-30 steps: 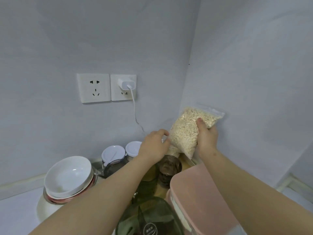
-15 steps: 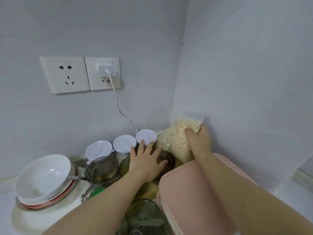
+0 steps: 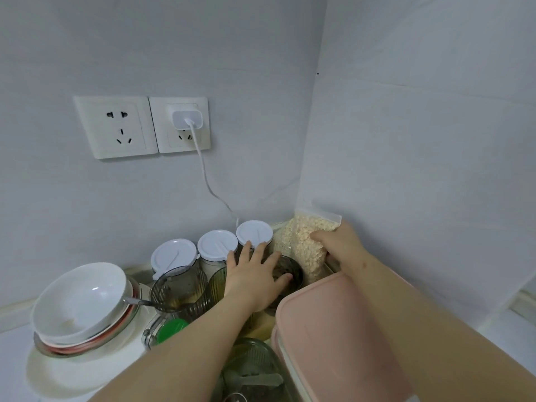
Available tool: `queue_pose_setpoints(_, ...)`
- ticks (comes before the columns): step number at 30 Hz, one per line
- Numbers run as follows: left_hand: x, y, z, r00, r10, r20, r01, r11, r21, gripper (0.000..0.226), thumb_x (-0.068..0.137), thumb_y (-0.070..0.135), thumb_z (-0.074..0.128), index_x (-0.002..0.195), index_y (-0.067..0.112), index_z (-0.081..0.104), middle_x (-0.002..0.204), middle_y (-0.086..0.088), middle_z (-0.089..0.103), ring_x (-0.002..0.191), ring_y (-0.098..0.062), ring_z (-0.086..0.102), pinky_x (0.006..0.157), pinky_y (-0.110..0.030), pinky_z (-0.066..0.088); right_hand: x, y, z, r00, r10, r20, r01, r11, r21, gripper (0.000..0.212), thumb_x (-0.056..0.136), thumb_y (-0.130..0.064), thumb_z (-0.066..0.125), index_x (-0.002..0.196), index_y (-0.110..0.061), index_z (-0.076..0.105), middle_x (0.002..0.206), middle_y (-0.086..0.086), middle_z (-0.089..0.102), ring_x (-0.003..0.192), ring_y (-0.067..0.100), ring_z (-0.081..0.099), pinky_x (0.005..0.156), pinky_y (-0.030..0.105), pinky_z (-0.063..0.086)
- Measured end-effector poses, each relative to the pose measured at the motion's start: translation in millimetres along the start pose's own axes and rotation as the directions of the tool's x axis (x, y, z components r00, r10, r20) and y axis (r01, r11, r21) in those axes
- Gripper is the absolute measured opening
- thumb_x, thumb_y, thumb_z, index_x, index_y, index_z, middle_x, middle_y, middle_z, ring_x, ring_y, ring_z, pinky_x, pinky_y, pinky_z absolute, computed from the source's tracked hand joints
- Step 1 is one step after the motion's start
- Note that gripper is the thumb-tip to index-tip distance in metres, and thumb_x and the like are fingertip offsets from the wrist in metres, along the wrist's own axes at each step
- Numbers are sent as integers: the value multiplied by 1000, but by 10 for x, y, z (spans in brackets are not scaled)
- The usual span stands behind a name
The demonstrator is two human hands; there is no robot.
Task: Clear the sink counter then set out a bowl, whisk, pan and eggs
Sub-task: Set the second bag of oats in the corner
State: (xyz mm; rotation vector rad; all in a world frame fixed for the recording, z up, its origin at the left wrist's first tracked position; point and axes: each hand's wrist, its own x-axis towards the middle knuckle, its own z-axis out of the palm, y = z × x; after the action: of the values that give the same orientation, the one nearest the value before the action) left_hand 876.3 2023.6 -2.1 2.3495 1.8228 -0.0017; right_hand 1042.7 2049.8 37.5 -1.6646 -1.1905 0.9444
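A clear zip bag of oats (image 3: pixel 308 247) stands in the counter's back right corner against the wall. My right hand (image 3: pixel 339 245) grips its right side. My left hand (image 3: pixel 255 278) lies with fingers spread over a dark glass cup (image 3: pixel 291 275) just left of the bag, touching its rim. A white bowl (image 3: pixel 78 300) sits on stacked plates at the left. No whisk, pan or eggs are in view.
Three white-lidded jars (image 3: pixel 216 245) line the back wall. Dark ribbed glasses (image 3: pixel 178 288), one holding a spoon, stand in front. A pink lidded box (image 3: pixel 333 332) is under my right forearm. A green-capped container (image 3: pixel 169 329) and a charger cable (image 3: pixel 207 175) are close by.
The oat bag has come down from mid-air into the back corner with my right hand still on it. My left hand has dropped onto the dark glass cup.
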Motion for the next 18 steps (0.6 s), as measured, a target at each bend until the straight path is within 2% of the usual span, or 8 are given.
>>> queue_pose_setpoints(1,2,-2,2,1000,-1,-2,1,1000,-2,60,93,61,21,147,38,13,159,5,1,146,-25,-8,114,-53,-5,-2,-14,-12,1000,25,18,-26,1000,12,22,80,-3,61,97,-16,62,85,7,62,81,24,59,65,30,48)
queue_pose_setpoints(3,-2,-3,3,1000,-1,-4,1,1000,-5,60,93,61,22,148,38,14,159,5,1,146,-25,-7,114,-53,-5,0,-26,-19,998,57,41,-57,998,-2,20,81,-5,61,98,-17,60,84,6,59,78,21,55,62,27,42)
queue_pose_setpoints(6,-11,2,-4,1000,2,-6,-3,1000,-7,60,93,60,22,148,37,13,159,5,2,146,-25,-6,114,-53,-5,-5,-38,7,998,63,29,-62,997,-43,11,82,-8,61,83,-19,58,72,1,55,66,16,51,56,24,39)
queue_pose_setpoints(8,-11,-4,-5,1000,-2,-5,2,1000,-10,59,93,60,22,148,38,13,159,5,2,146,-25,-5,114,-52,-5,8,-24,27,999,42,2,-41,996,-78,15,81,-10,60,73,-21,55,65,-3,52,60,13,48,52,23,35)
queue_pose_setpoints(11,-7,-7,-6,1000,-5,-8,5,1000,-3,59,93,60,22,147,38,14,159,5,2,146,-25,-4,114,-52,-4,16,-10,28,999,-19,-51,8,978,-210,10,79,-7,57,78,-16,56,69,0,54,70,20,52,54,24,36)
queue_pose_setpoints(14,-10,9,-7,1000,-1,-8,1,1000,-6,58,94,58,23,147,38,14,159,4,3,146,-25,-3,115,-52,-3,42,-22,-16,1000,-24,-13,17,932,-361,17,79,1,51,90,-11,53,80,5,54,78,22,51,50,22,35)
queue_pose_setpoints(16,-16,8,-13,1000,3,-10,-3,1000,-9,57,95,56,24,147,37,14,159,4,4,146,-25,-2,115,-52,-2,65,-17,-41,1000,26,15,-19,941,-337,19,79,6,47,87,-10,51,73,4,48,71,21,48,49,21,31)
queue_pose_setpoints(18,-18,-2,-14,1000,6,-12,-7,1000,-12,57,95,55,26,147,37,15,159,4,4,146,-25,-1,115,-52,-2,93,-2,-52,996,92,16,-86,971,-221,23,76,10,44,76,-14,46,69,3,42,64,19,41,54,22,30)
